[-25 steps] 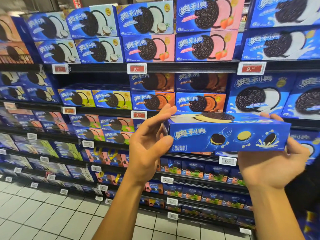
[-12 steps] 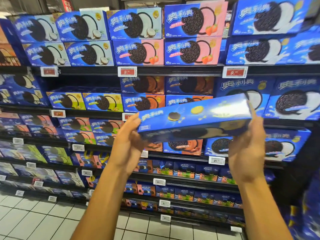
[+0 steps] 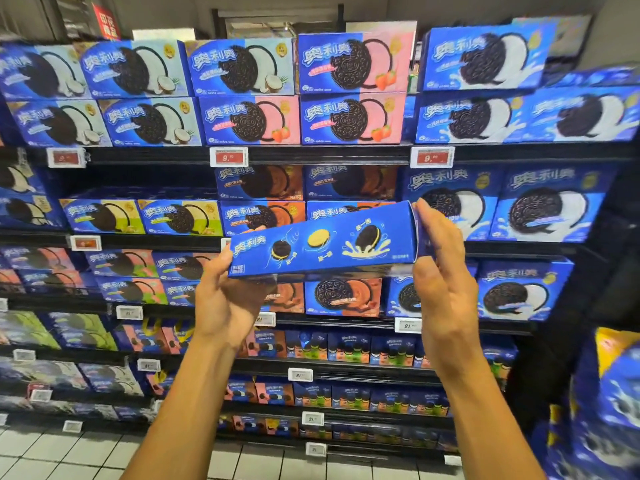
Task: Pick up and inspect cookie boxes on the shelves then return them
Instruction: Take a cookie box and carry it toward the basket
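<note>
Shelves [image 3: 329, 154] fill the whole view, packed with blue cookie boxes, price tags [image 3: 228, 156] along the rails. You're mid-inspection: one long blue box [image 3: 323, 245] is up in front of the middle shelves, clear of them, tilted with its right end higher, narrow printed side facing you.

Your left hand [image 3: 227, 299] cups the lower left end from below, fingers curled behind and under the box, thumb at the edge. Your right hand [image 3: 441, 271] pinches the right end cap, fingertip [image 3: 420, 206] on the top corner, remaining fingers loosely bent along the end.

Step looks like turning the box to read its faces; return not started. Next move probably calls for a firm two-ended grip while you rotate it, then finding the gap it belongs in.

Hard to tell: the home slot isn't obvious, possibly hidden behind the box. Left fingertips hidden. Small print unreadable. Edges of the view blurred, right-side stack [image 3: 602, 410] cut off.
</note>
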### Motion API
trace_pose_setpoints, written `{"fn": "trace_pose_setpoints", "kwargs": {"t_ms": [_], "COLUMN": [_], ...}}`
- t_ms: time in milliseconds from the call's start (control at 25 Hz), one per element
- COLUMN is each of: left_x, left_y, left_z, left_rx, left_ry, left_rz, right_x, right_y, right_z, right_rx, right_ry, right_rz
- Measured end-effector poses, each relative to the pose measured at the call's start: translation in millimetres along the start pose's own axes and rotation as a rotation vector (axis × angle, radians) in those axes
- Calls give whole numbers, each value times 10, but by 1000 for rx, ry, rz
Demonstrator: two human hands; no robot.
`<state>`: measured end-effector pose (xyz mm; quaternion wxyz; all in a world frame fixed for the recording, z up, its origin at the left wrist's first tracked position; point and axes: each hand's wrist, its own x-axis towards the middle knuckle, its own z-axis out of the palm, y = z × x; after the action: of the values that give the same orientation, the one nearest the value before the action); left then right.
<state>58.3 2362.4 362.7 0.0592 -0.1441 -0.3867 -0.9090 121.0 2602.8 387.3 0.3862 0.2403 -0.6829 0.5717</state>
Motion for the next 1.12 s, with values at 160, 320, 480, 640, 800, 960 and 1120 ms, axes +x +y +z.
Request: {"fn": "trace_pose_setpoints", "kwargs": {"t_ms": [160,320,480,640,800,960,1120], "left_x": [-71,-120,-79,34,101,39,-180], "left_y": [11,16,-153,-525,-1074,-1769,-2632], "left_z": [145,222,286,415,578,849,1091], "left_rx": [128,352,533,538,498,514,585], "left_ry": [-66,-295,-300,-333,-326,-307,-361], "left_rz": [-32,-71,-96,-184,-276,-396,-614], "right_x": [43,133,62,-148,-417,-856,-1498], "right_y": [0,144,253,412,567,746,924], "right_z": [-115,-266,-533,-1012,-1468,-1954,-2574], "right_rx": [-46,-35,-22,32,116,-4,-116], "right_ry": [90,261,349,347,367,520,644], "right_rz": [113,286,330,456,497,617,779]}}
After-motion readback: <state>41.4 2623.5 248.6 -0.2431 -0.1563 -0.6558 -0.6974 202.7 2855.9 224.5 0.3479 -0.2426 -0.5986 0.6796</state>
